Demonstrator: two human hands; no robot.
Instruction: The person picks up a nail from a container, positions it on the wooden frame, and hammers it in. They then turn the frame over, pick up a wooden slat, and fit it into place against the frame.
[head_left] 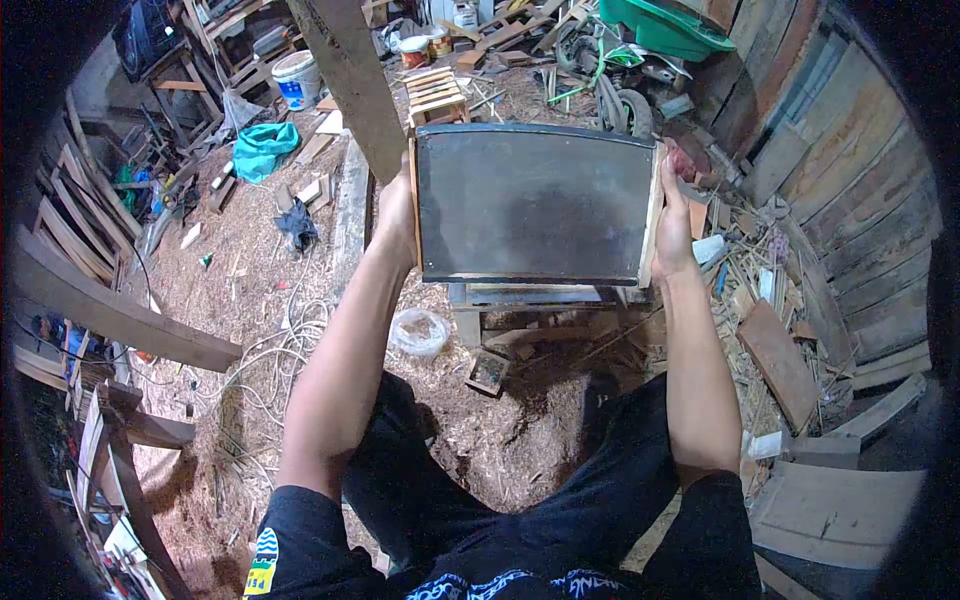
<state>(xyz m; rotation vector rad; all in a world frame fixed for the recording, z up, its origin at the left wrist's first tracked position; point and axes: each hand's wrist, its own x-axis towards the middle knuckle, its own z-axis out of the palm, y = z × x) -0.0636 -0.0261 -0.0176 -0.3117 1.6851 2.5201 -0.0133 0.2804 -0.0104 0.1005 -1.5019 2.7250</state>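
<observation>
- Dark panel, pale wood strips on its side edges, held up flat-on at centre, above a wooden stand.
- Left hand: grip clamped on left edge.
- Right hand: grip clamped on right edge.
- Sawdust floor below; white bucket far left.

Panel: in the middle, between the left hand gripping its left edge and the right hand gripping its right edge.
Bench: under the panel, on the ground.
Slatted crate: behind the panel, right of the post.
Bucket: far back, left of the post.
Wheelbarrow: back right, near the plank wall.
Cables: on the ground, left of the left arm.
</observation>
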